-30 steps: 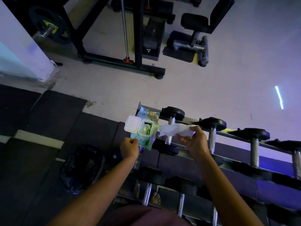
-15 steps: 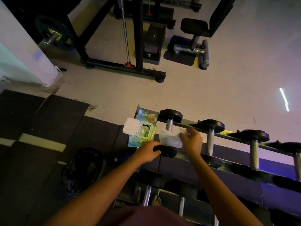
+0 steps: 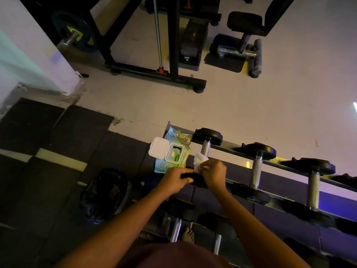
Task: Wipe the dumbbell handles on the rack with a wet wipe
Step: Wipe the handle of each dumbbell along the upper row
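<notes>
At the left end of the rack (image 3: pixel 231 147), I have the left hand (image 3: pixel 176 179) curled over the near head of the first dumbbell (image 3: pixel 207 135) and the right hand (image 3: pixel 213 175) pinching the wet wipe (image 3: pixel 200 161) at its handle (image 3: pixel 205 147), where a bunched wipe may slip off.

Your wipes pack (image 3: pixel 170 153) lies on the rack's (image 3: pixel 233 147) left end, just left of the first dumbbell (image 3: pixel 205 147); a bag (image 3: pixel 104 196) sits on the floor (image 3: pixel 58 142) further left.

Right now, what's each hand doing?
Left hand: gripping the near head of the leftmost black, steel-handled dumbbell.
Right hand: pinching the crumpled white wet wipe.
</notes>
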